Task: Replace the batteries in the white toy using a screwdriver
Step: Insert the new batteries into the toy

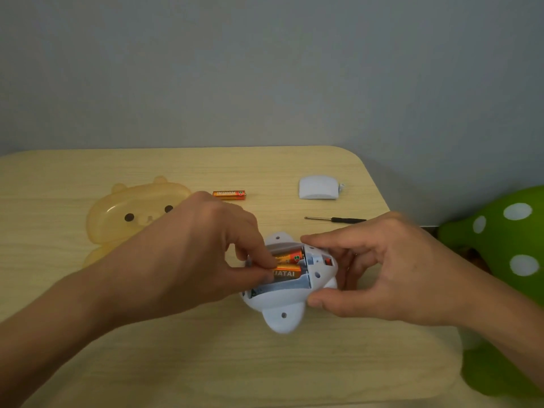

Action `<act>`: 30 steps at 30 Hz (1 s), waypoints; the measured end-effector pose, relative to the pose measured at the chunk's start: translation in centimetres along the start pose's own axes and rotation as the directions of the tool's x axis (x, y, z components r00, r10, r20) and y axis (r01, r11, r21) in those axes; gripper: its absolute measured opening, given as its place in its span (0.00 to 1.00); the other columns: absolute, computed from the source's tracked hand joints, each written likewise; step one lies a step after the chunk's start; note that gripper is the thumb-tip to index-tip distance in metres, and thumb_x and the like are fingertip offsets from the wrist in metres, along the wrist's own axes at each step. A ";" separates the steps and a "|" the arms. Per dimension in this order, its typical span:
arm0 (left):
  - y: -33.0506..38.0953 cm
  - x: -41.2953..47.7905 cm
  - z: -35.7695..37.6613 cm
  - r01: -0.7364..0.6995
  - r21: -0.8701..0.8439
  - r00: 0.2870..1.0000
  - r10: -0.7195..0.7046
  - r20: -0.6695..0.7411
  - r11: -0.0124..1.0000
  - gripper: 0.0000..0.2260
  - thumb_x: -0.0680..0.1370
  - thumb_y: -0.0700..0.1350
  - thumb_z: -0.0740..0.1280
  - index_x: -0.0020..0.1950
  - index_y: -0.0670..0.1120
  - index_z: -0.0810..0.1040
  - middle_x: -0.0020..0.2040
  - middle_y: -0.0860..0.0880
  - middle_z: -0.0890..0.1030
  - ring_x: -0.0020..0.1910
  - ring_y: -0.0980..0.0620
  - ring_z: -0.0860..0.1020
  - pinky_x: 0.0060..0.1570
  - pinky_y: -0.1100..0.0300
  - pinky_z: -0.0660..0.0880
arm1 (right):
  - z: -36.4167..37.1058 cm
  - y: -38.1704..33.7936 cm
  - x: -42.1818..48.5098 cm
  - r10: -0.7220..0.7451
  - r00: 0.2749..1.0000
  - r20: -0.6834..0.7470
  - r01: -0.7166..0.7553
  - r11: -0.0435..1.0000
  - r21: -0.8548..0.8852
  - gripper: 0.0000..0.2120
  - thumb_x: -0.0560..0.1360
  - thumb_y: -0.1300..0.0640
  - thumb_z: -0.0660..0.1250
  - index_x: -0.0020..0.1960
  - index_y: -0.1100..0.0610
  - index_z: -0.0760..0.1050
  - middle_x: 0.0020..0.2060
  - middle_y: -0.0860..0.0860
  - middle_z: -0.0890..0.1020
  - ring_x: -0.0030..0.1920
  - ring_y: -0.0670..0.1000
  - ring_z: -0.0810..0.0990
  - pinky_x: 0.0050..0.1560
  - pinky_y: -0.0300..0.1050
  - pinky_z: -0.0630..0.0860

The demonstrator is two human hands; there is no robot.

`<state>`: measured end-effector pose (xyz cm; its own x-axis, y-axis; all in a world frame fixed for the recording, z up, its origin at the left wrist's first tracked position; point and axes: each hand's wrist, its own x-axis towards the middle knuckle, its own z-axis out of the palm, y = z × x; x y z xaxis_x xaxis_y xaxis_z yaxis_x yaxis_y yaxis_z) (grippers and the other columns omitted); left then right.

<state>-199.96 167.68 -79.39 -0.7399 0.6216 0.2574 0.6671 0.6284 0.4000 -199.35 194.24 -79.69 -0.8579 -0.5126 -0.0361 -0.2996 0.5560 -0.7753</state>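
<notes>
Two hands on the upturned toy, batteries lying left to right

We find the left hand (206,245) reaching in from the lower left, palm down, wrist raised, with thumb and forefinger pinched closed on the nearer battery (284,273) in the open compartment. That battery's long axis runs roughly left to right, tilting slightly away at its right end; its printed label faces up. A second battery (290,257) lies just behind it, parallel, touching or nearly so, and seated in the bay.

We find the right hand (382,269) coming in from the right, fingers curled around the right end of the white toy (282,304); the thumb presses its near edge and the forefinger lies along its far edge. The toy rests underside up on the table (265,363), near the middle of the front half, its body running left to right and two rounded feet pointing toward and away from us.

Farther back, a screwdriver (335,219) lies flat beyond the right hand, tip pointing left. Behind it sits the white battery cover (318,187). A third battery (229,194) lies loose behind the left hand, axis left to right. A translucent yellow bear-shaped tray (117,213) sits at the left, partly hidden by the left hand. A green spotted object (500,231) stands off the table's right edge.
</notes>
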 end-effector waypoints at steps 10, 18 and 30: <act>0.5 -0.4 2.0 0.059 -0.058 0.994 -0.064 -0.091 0.997 0.04 0.71 0.47 0.83 0.43 0.56 0.90 0.35 0.60 0.82 0.35 0.59 0.79 0.35 0.67 0.73 | -0.4 -0.5 0.2 0.006 1.000 0.012 -0.007 1.000 0.020 0.21 0.69 0.50 0.83 0.62 0.45 0.87 0.42 0.50 0.91 0.39 0.55 0.89 0.45 0.57 0.87; -2.0 2.5 -1.0 0.241 -0.021 0.953 -0.241 -0.184 0.970 0.03 0.74 0.51 0.78 0.47 0.58 0.89 0.39 0.63 0.85 0.39 0.65 0.80 0.38 0.75 0.70 | -0.2 -0.4 0.0 0.036 0.999 -0.001 -0.036 0.999 0.036 0.24 0.67 0.48 0.84 0.63 0.43 0.86 0.42 0.50 0.90 0.38 0.55 0.88 0.46 0.54 0.87; -7.9 5.1 1.6 0.331 0.486 0.943 -0.270 -0.194 0.809 0.11 0.81 0.51 0.71 0.62 0.55 0.86 0.58 0.53 0.88 0.56 0.47 0.83 0.58 0.47 0.81 | -0.3 -0.4 -0.1 0.039 0.999 0.002 -0.039 0.999 0.016 0.25 0.67 0.48 0.83 0.64 0.42 0.86 0.42 0.49 0.90 0.39 0.55 0.88 0.46 0.55 0.87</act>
<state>-208.86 166.61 -82.64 -0.8946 0.3262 0.3053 0.3368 0.9414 -0.0191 -199.24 194.26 -79.23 -0.8680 -0.4919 -0.0677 -0.2590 0.5648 -0.7836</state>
